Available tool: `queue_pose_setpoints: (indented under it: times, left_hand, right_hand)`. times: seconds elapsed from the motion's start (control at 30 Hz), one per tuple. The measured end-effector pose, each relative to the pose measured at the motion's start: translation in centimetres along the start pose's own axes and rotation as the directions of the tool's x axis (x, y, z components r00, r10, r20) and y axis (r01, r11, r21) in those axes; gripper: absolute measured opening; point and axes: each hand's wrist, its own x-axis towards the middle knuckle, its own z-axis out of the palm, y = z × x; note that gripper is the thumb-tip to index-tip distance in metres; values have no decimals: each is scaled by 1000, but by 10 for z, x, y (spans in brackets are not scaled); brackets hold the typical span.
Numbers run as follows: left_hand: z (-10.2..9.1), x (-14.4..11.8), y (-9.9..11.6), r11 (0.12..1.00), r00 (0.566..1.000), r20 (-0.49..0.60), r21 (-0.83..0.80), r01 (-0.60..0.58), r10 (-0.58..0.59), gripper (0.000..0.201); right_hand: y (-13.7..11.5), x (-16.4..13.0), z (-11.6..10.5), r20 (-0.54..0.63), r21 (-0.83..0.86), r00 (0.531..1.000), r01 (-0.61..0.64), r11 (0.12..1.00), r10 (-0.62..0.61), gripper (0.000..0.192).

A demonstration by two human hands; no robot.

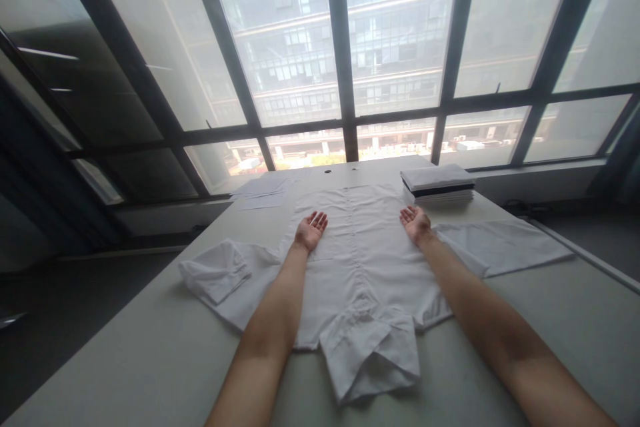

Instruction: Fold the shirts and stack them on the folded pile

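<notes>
Across the pale table (550, 320) in front of me a white shirt (360, 260) lies spread flat, buttoned front up, collar nearest my body and hem pointing toward the window (345, 47). Both my arms reach out over it. My left hand (311, 229) rests palm up on the left part of the shirt's body, fingers spread and holding nothing. My right hand (415, 222) lies the same way on the right part, palm up, fingers apart, empty. The backs of both hands seem to touch the cloth, though I cannot tell how firmly.

One sleeve (217, 270) is bunched and folded back on itself at my left, while the other sleeve (505, 247) stretches out flat at my right, so the garment is only partly smoothed. Beyond my right hand, near the far edge of the table, sits a stack of folded garments (439, 185), neat and squared, well apart from the shirt's hem. A few loose sheets of paper (265, 190) lie at the far left corner.
</notes>
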Motion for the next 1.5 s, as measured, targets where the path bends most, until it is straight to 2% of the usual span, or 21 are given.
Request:
queue_pose_setpoints:
  times: [1.1,1.2,1.27,1.3,1.33,1.37,1.43,1.5]
  left_hand:
    - [1,0,0,1000,1000,0,22,2,-2,24]
    - [1,1,-1,1000,1000,2,26,0,0,24]
    - [1,1,-1,1000,1000,2,30,0,0,24]
    - [1,1,-1,999,1000,2,32,0,0,24]
    - [1,1,-1,999,1000,2,34,1,-1,24]
    - [1,1,-1,999,1000,2,35,1,-1,25]
    - [2,0,-1,999,1000,1,36,3,-3,25]
    - [2,0,-1,999,1000,3,35,3,-3,25]
  right_hand:
    - [-5,-17,8,0,27,999,-34,999,34,35]
    - [-7,-22,10,16,22,1000,-26,999,26,36]
    - [-10,-31,13,96,29,995,-30,999,27,36]
    - [-13,-39,16,187,27,981,-51,998,45,37]
    - [-15,-48,19,309,9,947,-91,996,84,38]
    - [-18,-59,23,446,-34,883,-146,989,146,40]
    - [-22,-83,30,651,-222,676,-266,938,346,39]
    - [-24,-104,36,679,-468,451,-342,815,579,35]
